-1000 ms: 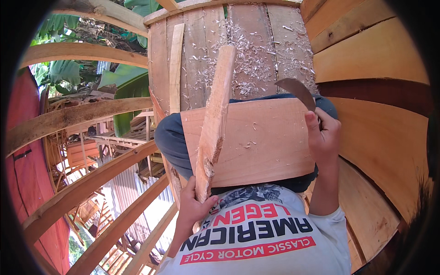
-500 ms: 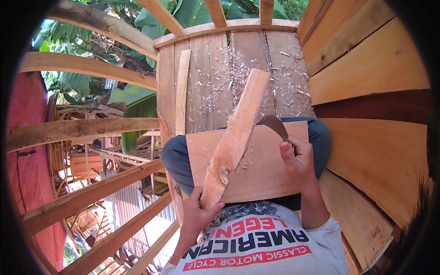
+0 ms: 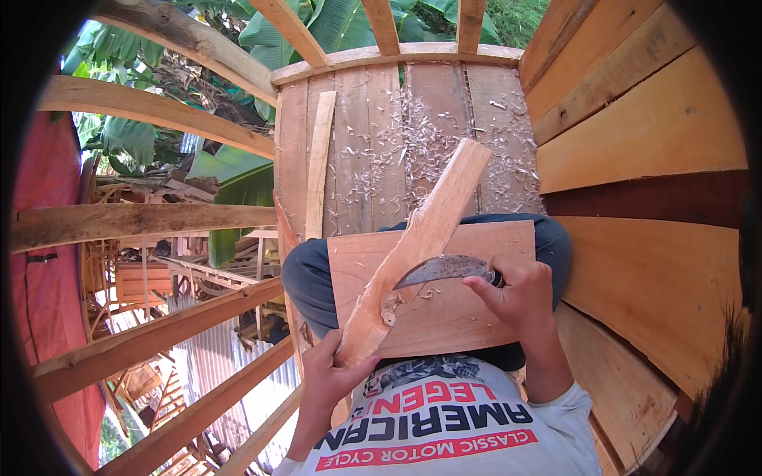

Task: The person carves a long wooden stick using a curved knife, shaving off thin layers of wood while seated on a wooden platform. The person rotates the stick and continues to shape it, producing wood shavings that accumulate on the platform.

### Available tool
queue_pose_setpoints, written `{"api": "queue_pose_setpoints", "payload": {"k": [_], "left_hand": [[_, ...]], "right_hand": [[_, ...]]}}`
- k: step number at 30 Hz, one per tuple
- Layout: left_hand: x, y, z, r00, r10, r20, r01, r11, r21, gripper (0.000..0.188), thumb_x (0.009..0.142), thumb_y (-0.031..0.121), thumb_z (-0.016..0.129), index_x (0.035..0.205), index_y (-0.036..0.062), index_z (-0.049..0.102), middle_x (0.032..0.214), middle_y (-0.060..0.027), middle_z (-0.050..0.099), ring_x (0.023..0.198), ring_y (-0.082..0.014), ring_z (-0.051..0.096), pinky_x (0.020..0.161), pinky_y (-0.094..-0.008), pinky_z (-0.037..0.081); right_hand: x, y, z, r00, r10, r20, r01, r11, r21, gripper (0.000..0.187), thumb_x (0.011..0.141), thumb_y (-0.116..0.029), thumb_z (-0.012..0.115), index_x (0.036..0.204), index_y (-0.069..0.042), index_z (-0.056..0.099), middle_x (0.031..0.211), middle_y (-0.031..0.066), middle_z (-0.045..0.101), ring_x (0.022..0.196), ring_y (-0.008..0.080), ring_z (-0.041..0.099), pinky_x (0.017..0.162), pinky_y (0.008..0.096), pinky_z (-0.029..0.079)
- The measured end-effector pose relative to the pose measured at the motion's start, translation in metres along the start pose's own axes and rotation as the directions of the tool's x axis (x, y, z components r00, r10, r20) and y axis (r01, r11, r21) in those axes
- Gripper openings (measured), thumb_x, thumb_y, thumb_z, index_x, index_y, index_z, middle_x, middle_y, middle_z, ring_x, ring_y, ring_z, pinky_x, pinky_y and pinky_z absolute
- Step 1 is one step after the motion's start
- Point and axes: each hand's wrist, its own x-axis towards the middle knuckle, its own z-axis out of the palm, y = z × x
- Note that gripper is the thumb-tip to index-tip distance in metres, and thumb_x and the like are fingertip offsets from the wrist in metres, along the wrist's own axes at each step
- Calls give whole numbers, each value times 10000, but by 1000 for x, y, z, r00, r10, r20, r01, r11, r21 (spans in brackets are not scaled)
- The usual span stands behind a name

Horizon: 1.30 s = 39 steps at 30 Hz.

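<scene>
Rough-edged wooden strip (image 3: pixel 435 222), aslant; curved grey-bladed knife (image 3: pixel 446 269), tip at the strip's notched right edge.

A long, narrow strip of pale wood (image 3: pixel 321 163) lies along the left side of the brown plank floor (image 3: pixel 292 131) — pale curled wood shavings (image 3: pixel 421 131) are scattered thickly to its right. Along the right rises a wall of smooth orange-brown boards (image 3: pixel 635 131), one dark reddish-brown plank (image 3: pixel 651 198) among them. Beyond the light-brown wooden rails (image 3: pixel 151 219) on the left hang a red sheet (image 3: pixel 49 293) and broad green leaves (image 3: pixel 238 178) — lower down, grey corrugated metal sheeting (image 3: pixel 208 365).
</scene>
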Motion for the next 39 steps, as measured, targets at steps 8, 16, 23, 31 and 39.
{"api": "queue_pose_setpoints", "payload": {"k": [8,16,23,31,39], "left_hand": [[-26,-7,-2,970,-44,241,3,986,167,478,645,344,819,887,3,588,662,-160,617,567,-257,634,532,-320,480],[-11,-32,-2,995,-94,-17,91,987,-131,396,671,197,778,931,5,548,759,-113,635,679,-145,621,601,-288,480],[10,-70,-19,948,-262,-182,227,955,-191,457,702,242,757,1010,-25,549,755,-41,576,681,-95,530,626,-236,453],[34,-93,-8,933,-279,-227,196,924,-328,650,766,355,695,1216,-56,471,1015,-56,543,902,-129,513,791,-271,441],[39,-116,0,938,-240,-249,143,926,-350,709,761,391,724,1243,-58,463,1050,-54,554,912,-115,521,781,-254,438]], "right_hand": [[32,69,-42,853,359,-380,-326,933,150,566,915,-428,585,623,26,413,520,118,284,479,145,283,455,330,247],[15,61,-17,925,341,-170,-284,914,290,538,897,-376,629,624,-4,354,550,24,236,551,79,260,459,298,219],[-21,87,2,858,505,-90,-474,848,237,498,871,-279,677,614,-2,353,530,30,259,542,96,267,453,306,230],[-42,117,12,812,579,-74,-542,794,274,460,892,-281,651,628,-11,387,543,-1,277,545,80,278,462,296,227],[-39,123,16,803,591,-77,-546,782,302,425,903,-280,634,643,-14,428,535,-19,298,538,70,290,467,289,229]]}}
